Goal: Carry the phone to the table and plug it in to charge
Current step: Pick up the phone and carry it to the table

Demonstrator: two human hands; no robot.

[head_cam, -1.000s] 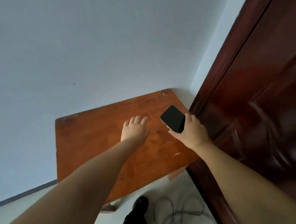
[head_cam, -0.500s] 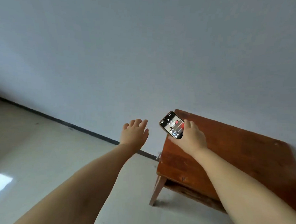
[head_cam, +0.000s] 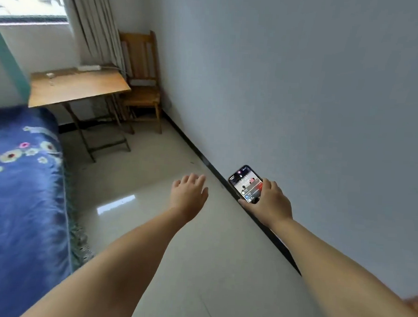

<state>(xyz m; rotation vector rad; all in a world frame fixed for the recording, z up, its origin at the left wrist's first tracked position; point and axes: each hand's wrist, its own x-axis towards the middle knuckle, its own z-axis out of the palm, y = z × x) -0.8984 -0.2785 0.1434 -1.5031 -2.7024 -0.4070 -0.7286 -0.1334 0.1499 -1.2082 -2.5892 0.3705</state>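
My right hand [head_cam: 269, 202] grips the phone [head_cam: 245, 183] from its right side, held out in the air before the grey wall; the screen is lit and faces up. My left hand [head_cam: 189, 193] hovers to the left of it, palm down, fingers apart, holding nothing. Far off at the upper left stands a wooden table [head_cam: 76, 87] under the window. A white power strip [head_cam: 89, 67] with a cable lies at the table's back edge, and a small white object [head_cam: 50, 75] sits on the top.
A wooden chair [head_cam: 141, 82] stands to the right of the table against the wall. A bed with a blue flowered cover [head_cam: 20, 184] fills the left side. Pale glossy floor tiles [head_cam: 153, 179] run between bed and wall. Curtains [head_cam: 94, 24] hang beside the window.
The view has swung left, away from the small reddish table and door, to face down the room. The phone left that table in my right hand and its screen lit up.
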